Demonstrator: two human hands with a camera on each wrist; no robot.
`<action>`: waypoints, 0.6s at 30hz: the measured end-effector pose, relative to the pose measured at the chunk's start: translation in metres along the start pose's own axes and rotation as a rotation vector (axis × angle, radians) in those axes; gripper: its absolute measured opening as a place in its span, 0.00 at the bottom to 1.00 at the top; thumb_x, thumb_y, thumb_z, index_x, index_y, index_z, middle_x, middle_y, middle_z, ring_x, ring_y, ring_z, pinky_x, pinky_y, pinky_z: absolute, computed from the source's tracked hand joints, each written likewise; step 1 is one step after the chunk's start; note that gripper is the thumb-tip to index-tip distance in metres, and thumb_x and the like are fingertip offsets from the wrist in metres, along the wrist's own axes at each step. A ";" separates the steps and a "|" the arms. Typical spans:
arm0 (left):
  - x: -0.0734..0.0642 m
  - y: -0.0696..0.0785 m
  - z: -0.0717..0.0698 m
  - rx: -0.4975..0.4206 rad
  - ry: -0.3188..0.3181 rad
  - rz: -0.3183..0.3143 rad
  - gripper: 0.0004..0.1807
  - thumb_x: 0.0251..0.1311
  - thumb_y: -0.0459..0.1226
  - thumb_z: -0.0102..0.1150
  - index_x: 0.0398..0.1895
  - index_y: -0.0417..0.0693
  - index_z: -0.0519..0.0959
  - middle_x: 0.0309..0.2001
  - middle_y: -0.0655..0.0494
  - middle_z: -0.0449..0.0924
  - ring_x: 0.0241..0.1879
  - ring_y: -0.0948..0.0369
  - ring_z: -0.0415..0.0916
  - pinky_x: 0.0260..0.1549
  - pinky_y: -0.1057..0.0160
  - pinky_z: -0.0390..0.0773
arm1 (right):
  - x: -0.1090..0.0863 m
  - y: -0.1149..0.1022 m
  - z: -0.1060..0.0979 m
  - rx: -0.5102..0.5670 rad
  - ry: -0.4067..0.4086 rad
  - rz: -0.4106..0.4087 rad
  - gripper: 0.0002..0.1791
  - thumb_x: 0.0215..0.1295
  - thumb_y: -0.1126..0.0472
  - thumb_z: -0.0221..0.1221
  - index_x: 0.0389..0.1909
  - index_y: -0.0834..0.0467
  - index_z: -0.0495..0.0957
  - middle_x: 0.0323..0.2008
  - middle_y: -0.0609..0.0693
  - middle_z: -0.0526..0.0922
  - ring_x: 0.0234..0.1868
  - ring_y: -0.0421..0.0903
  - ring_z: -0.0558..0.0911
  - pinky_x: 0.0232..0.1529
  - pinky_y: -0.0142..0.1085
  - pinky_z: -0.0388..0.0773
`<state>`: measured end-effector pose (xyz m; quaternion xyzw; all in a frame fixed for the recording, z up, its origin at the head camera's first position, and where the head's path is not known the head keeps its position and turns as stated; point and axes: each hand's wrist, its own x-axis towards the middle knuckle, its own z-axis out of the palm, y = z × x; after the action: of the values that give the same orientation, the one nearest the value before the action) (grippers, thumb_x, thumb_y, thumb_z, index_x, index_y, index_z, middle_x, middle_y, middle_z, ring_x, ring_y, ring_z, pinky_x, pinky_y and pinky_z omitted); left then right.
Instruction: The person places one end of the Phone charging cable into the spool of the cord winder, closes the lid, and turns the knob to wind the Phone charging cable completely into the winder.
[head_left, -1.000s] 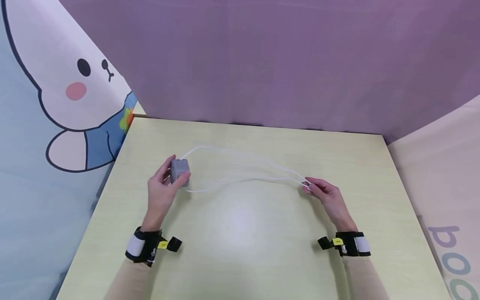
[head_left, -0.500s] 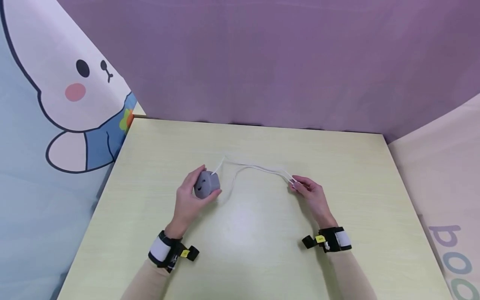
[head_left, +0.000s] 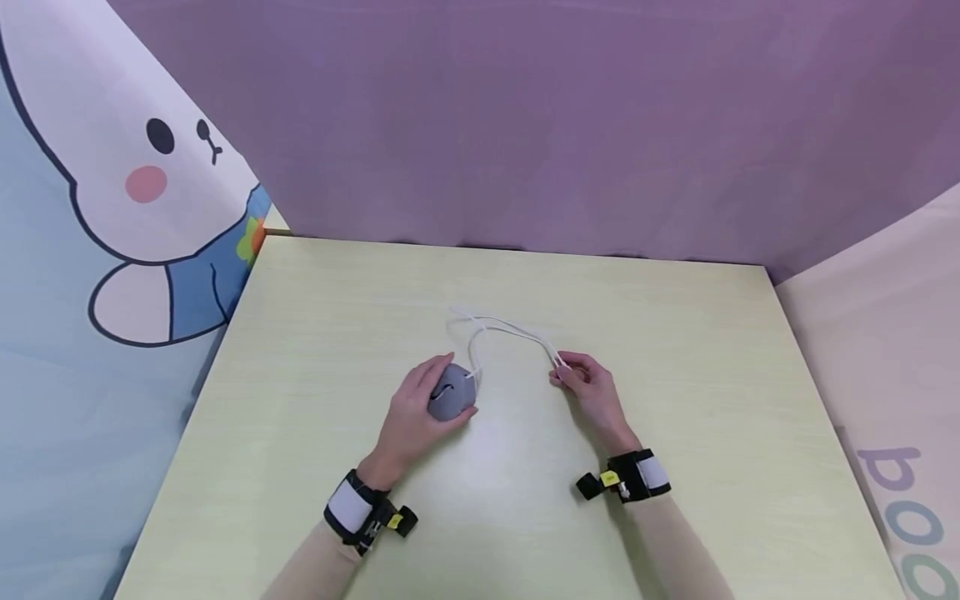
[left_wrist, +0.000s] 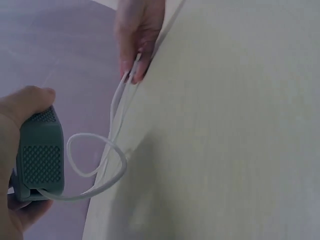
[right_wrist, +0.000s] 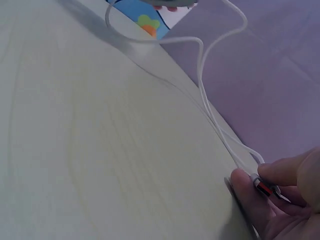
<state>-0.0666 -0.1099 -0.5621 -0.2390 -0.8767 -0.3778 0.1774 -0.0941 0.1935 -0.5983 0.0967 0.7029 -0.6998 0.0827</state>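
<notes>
In the head view my left hand [head_left: 408, 425] grips a grey faceted cable case [head_left: 454, 393], thumb on the near side and fingers on the far side. Its textured sides and a slot show in the left wrist view, where a white cable [left_wrist: 80, 197] comes out of the case [left_wrist: 43, 162] and makes a loop. Right of it, my right hand [head_left: 594, 393] pinches the other ends of the white cable [head_left: 517, 331] between thumb and fingertips. A small connector [right_wrist: 263, 187] with a dark and red face shows between those fingers in the right wrist view.
Both hands are above a pale wooden table [head_left: 480, 517]. A purple curtain [head_left: 525, 125] hangs behind its back edge, a blue cloth with a cartoon rabbit [head_left: 127, 242] at the left, and a pale cloth [head_left: 892, 358] at the right.
My left hand has moved right and nearer with the cable case, turning it. The right hand has moved left with the cable ends. The cable between them has gone from stretched to slack and looped.
</notes>
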 end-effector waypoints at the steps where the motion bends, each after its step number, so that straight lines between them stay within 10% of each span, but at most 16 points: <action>1: -0.001 0.001 0.002 0.015 -0.009 0.015 0.48 0.40 0.42 0.86 0.68 0.38 0.75 0.60 0.39 0.78 0.54 0.46 0.78 0.40 0.50 0.87 | 0.000 0.000 0.003 -0.021 0.004 -0.004 0.20 0.77 0.68 0.55 0.66 0.70 0.72 0.50 0.69 0.84 0.41 0.36 0.87 0.51 0.27 0.83; 18: -0.003 0.010 0.022 0.096 -0.090 0.105 0.50 0.38 0.45 0.87 0.69 0.42 0.74 0.59 0.43 0.77 0.56 0.48 0.76 0.48 0.52 0.85 | -0.005 0.002 0.032 -0.275 0.114 -0.149 0.19 0.71 0.66 0.63 0.60 0.66 0.77 0.45 0.60 0.82 0.41 0.47 0.79 0.40 0.27 0.77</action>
<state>-0.0615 -0.0884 -0.5721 -0.2926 -0.8871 -0.3146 0.1685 -0.0892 0.1615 -0.5990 0.0714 0.8010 -0.5944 0.0030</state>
